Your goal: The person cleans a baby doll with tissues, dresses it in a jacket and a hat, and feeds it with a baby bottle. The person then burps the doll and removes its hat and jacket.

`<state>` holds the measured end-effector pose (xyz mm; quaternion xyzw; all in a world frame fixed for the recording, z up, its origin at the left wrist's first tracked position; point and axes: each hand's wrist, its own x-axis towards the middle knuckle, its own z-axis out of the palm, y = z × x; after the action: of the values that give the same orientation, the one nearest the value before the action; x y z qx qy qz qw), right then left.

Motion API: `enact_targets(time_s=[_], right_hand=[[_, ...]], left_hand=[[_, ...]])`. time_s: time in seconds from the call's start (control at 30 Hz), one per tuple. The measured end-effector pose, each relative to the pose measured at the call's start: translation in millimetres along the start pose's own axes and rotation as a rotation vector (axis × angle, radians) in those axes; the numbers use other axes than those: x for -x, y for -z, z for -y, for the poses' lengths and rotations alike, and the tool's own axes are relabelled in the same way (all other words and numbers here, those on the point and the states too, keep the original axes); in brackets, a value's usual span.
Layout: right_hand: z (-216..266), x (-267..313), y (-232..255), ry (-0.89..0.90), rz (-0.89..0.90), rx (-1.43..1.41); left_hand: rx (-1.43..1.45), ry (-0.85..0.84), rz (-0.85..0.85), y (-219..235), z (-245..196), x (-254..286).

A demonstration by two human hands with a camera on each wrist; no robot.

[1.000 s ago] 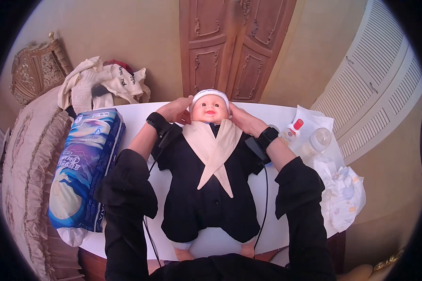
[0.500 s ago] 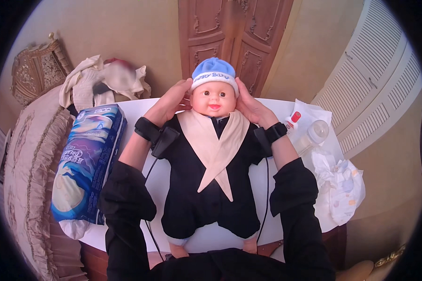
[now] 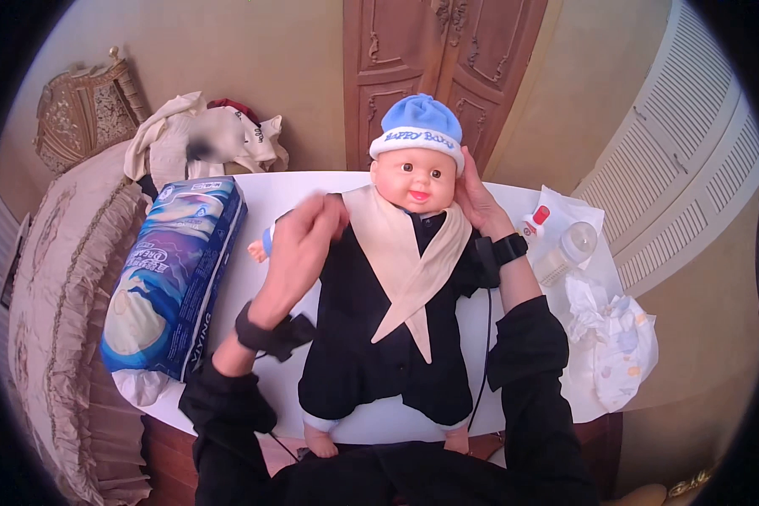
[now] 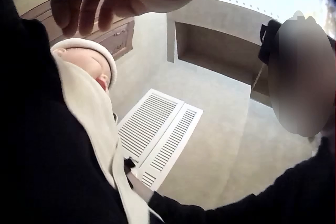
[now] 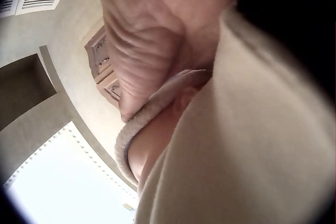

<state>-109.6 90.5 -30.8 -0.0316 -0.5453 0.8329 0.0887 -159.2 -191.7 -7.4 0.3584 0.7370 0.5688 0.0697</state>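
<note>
A baby doll [image 3: 413, 187] lies face up in a black outfit [image 3: 379, 363] with a cream pointed collar [image 3: 396, 278]. On its head is a blue hat [image 3: 420, 118] with a white lettered band. My right hand [image 3: 478, 202] rests against the side of the doll's head, below the hat band; in the right wrist view its thumb lies along the band's edge. Slightly blurred, my left hand [image 3: 308, 240] is over the doll's shoulder beside the collar. The left wrist view shows its fingers [image 4: 89, 11] hanging loosely with nothing in them. One small doll hand [image 3: 257, 250] pokes out past my left wrist.
A blue diaper pack [image 3: 173, 278] stands on the left of the white table [image 3: 287, 181]. At the right are a red-capped bottle [image 3: 535, 221], a baby bottle [image 3: 569, 251] and a crumpled diaper [image 3: 620, 346]. Clothes [image 3: 169, 139] are heaped beyond the left edge.
The doll's head has come up, bringing the blue top of the hat into view. My left hand has left the head and moved down to the shoulder; my right hand stays at the head.
</note>
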Motion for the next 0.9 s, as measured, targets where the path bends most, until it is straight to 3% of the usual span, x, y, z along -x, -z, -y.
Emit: enact_targets(time_s=[0.1,0.23,0.3,0.33,0.37,0.43,0.57,0.67,0.9], right_hand=[[-2,-2,5,0.007,-0.007,-0.046],[-1,2,7,0.014,0.024,-0.07],[0,6,7,0.059,0.008,-0.042],[2,9,5,0.066,0.004,-0.042],[4,12,3,0.07,0.017,-0.03],[9,15,0,0.087,0.018,-0.02],[12,20,3,0.099,0.024,-0.008],[11,21,8,0.135,-0.069,-0.08],[6,24,11,0.147,0.075,-0.186]], left_hand=[[-0.402,0.178,0.295,15,26,32],[-0.536,0.361,0.382,24,73,38],[0.136,0.574,0.179,21,105,29],[0.433,0.58,0.124,19,125,26],[0.431,0.574,0.132,19,125,26],[1.082,0.636,0.071,17,124,21],[1.338,0.607,0.01,22,123,11],[1.422,0.531,0.238,32,115,0],[1.479,0.173,0.954,13,83,-66]])
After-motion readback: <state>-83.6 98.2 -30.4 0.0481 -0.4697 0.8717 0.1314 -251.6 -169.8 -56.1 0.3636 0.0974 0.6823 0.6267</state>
